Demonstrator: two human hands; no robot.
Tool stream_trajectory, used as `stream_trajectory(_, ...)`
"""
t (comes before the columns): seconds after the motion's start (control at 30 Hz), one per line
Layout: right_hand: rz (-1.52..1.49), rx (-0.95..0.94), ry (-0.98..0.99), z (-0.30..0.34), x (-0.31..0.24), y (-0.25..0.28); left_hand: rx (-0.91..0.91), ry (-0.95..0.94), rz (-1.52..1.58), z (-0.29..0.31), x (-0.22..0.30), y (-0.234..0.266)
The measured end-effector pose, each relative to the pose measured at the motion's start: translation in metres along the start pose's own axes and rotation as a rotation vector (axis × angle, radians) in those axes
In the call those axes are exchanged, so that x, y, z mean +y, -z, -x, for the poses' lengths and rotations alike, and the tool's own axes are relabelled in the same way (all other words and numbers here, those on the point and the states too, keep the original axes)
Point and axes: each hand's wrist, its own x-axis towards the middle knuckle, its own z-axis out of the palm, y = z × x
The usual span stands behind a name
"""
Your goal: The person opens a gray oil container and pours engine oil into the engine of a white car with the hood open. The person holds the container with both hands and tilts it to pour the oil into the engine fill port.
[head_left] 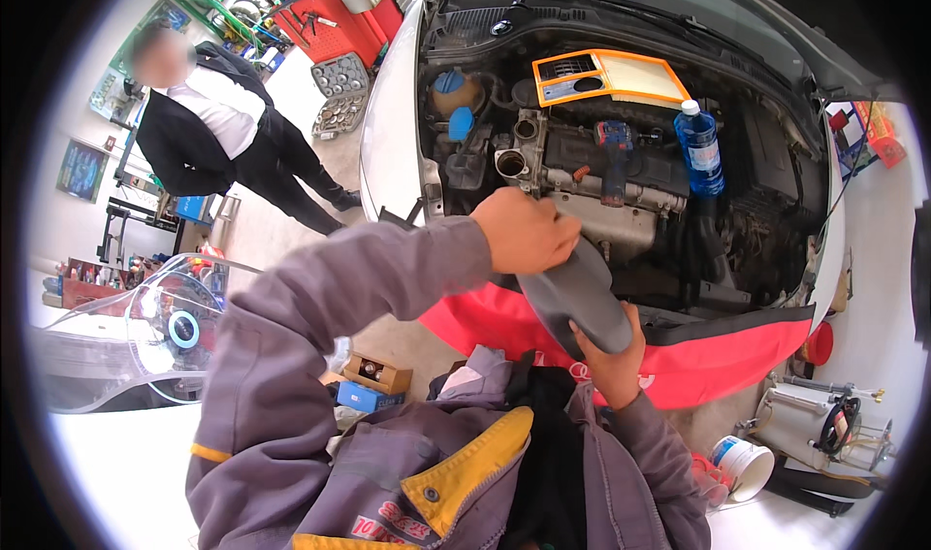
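Note:
In front of me I hold a smooth dark grey plastic container (582, 298), shaped like an oil jug, tilted over the front edge of an open engine bay. My left hand (529, 232) is closed around its upper end, hiding whatever top or cap is there. Lower down, my right hand (613, 354) grips the other end from the right side. Just beyond my left hand is a round opening (510, 164) in a metal engine part. A cordless power tool (615, 152) lies on the engine, with a bottle of blue fluid (698, 152) to its right.
An orange-framed air filter (611, 77) rests at the back of the engine bay. A red fender cover (485, 332) drapes over the car's front. One person (208, 113) stands at the left. Toolboxes (339, 84) lie on the floor; a white bucket (745, 468) sits lower right.

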Motion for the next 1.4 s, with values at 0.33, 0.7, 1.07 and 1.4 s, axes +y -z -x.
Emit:
stream_trajectory(0.33, 0.001, -0.159, 0.044, -0.013, 0.002, 0.01, 0.068, -0.239, 0.14, 0.019, -0.014, 0.013)
stream_trajectory(0.7, -0.051, -0.025, -0.036, -0.013, -0.016, -0.023, -0.195, 0.593, 0.006, -0.02, 0.006, -0.002)
stream_trajectory(1.07, -0.032, -0.062, 0.016, -0.014, -0.008, -0.01, -0.353, 0.257, 0.112, 0.016, -0.021, 0.025)
stream_trajectory(1.4, -0.029, -0.102, 0.028, -0.006, -0.005, -0.008, 0.058, 0.028, 0.063, 0.017, -0.009, 0.018)
